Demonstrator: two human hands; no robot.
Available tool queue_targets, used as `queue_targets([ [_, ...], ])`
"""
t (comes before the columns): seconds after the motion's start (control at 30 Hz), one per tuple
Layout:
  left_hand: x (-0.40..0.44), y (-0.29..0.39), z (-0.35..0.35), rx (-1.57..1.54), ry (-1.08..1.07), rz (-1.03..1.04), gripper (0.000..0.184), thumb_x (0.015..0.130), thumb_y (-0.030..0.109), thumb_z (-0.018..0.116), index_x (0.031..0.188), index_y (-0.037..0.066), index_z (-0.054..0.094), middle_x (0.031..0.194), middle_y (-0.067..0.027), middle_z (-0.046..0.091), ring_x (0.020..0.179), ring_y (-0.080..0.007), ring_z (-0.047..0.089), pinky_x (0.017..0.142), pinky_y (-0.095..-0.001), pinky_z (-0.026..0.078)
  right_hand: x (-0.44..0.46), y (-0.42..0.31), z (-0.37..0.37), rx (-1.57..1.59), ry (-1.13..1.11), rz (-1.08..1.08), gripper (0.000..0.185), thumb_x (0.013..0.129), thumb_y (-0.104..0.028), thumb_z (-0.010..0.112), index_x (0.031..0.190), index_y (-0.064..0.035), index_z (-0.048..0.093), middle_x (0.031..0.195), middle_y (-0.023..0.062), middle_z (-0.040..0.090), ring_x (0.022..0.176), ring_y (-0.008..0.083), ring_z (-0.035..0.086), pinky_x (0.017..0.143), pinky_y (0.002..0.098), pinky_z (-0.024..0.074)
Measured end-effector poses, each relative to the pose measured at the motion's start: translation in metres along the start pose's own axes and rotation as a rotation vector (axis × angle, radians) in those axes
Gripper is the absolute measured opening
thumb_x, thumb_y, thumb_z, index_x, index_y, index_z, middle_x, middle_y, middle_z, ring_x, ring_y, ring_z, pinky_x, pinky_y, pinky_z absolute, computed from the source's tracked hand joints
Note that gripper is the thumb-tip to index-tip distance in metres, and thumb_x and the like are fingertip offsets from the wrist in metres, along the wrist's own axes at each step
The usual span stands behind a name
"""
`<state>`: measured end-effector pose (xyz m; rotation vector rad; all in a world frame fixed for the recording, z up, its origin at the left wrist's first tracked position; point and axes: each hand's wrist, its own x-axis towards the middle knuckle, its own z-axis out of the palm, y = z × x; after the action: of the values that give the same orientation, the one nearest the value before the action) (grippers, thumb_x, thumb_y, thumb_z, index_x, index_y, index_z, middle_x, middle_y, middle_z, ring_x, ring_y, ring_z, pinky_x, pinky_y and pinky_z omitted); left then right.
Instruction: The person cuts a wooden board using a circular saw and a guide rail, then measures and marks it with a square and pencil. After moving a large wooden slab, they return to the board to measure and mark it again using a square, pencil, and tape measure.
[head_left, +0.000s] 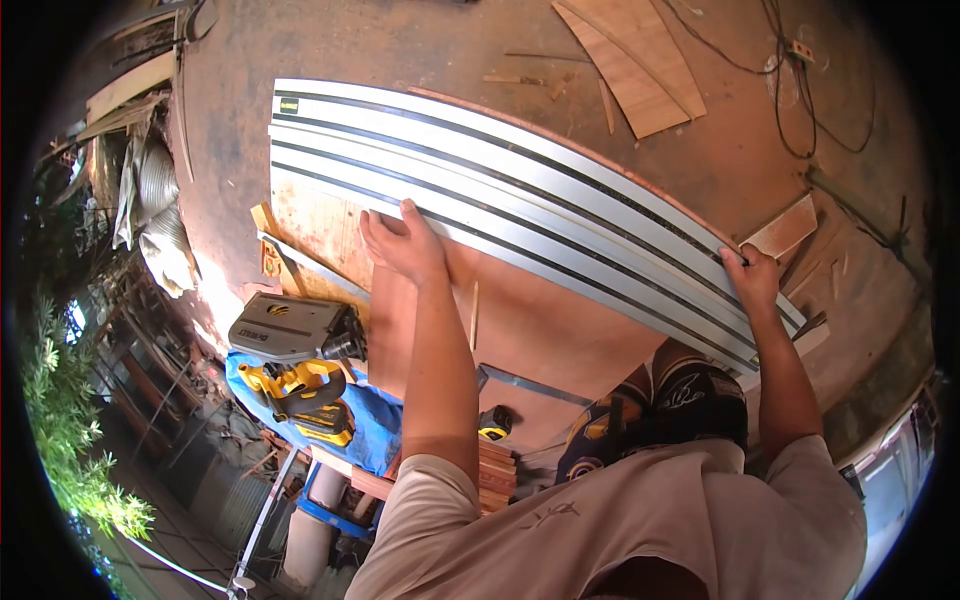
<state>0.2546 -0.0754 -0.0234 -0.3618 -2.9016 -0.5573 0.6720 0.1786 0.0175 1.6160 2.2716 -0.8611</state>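
A long silver guide rail [480,195] with black strips and a small yellow-and-black label lies across a reddish plywood sheet [560,315]. My left hand [403,243] rests at the rail's near edge toward its left part, fingers loosely bent and apart, one fingertip touching the metal. Near the right end, my right hand [754,278] grips the rail, thumb and finger closed on it. A yellow-and-black tape measure [495,422] sits by the sheet's near side. Under the rail's left end, a paler wooden board [320,215] shows.
A DeWalt cordless saw [295,350] stands on blue cloth [372,425] at the left. Wood offcuts [640,60] lie on the floor beyond the rail. Cables and a socket [800,50] are at far right. Stacked wood strips [497,475] sit near my body.
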Motion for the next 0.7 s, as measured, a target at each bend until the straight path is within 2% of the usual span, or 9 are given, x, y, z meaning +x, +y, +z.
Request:
queue_targets([
  [0.2, 0.003, 0.0, 0.001, 0.041, -0.05, 0.019, 0.061, 0.091, 0.042, 0.059, 0.126, -0.008, 0.053, 0.133, -0.0233, 0.051, 0.126, -0.0386, 0.044, 0.108, -0.0497, 0.028, -0.001, 0.0, -0.002, 0.005, -0.009, 0.033, 0.048, 0.079, -0.048, 0.074, 0.076, -0.001, 0.064, 0.065, 0.0233, 0.059, 0.063, 0.0417, 0.059, 0.058, 0.0428, 0.0463],
  [0.33, 0.003, 0.005, -0.002, 0.072, -0.073, -0.012, 0.062, 0.092, 0.044, 0.057, 0.127, -0.007, 0.053, 0.134, -0.0222, 0.051, 0.126, -0.0377, 0.044, 0.109, -0.0499, 0.027, -0.003, 0.001, 0.0, 0.067, 0.011, 0.033, 0.047, 0.079, -0.046, 0.075, 0.075, -0.0009, 0.062, 0.063, 0.0223, 0.056, 0.056, 0.0379, 0.052, 0.056, 0.0406, 0.0445],
  [0.4, 0.004, 0.007, -0.004, 0.01, -0.18, -0.106, 0.066, 0.092, 0.045, 0.057, 0.134, -0.005, 0.047, 0.145, -0.0184, 0.042, 0.137, -0.0345, 0.031, 0.117, -0.0487, 0.013, -0.003, -0.001, 0.0, 0.084, 0.014, 0.036, 0.047, 0.079, -0.045, 0.075, 0.074, -0.0009, 0.062, 0.062, 0.0218, 0.055, 0.054, 0.0364, 0.05, 0.055, 0.0397, 0.0438],
  [0.5, 0.003, 0.009, -0.006, 0.011, -0.182, -0.135, 0.068, 0.092, 0.047, 0.056, 0.135, -0.006, 0.046, 0.145, -0.0183, 0.041, 0.137, -0.0341, 0.031, 0.117, -0.0485, 0.012, -0.005, -0.003, -0.002, 0.097, 0.022, 0.03, 0.046, 0.08, -0.045, 0.075, 0.074, -0.001, 0.062, 0.061, 0.0212, 0.054, 0.053, 0.0347, 0.047, 0.054, 0.0388, 0.0429],
  [0.7, 0.004, 0.006, -0.004, 0.016, -0.191, -0.11, 0.071, 0.092, 0.049, 0.055, 0.135, -0.007, 0.045, 0.145, -0.0188, 0.041, 0.137, -0.0328, 0.032, 0.117, -0.0486, 0.011, -0.006, -0.002, 0.0, 0.09, 0.026, 0.03, 0.045, 0.08, -0.044, 0.075, 0.075, -0.0011, 0.062, 0.062, 0.0211, 0.055, 0.054, 0.0355, 0.05, 0.055, 0.0392, 0.0437],
])
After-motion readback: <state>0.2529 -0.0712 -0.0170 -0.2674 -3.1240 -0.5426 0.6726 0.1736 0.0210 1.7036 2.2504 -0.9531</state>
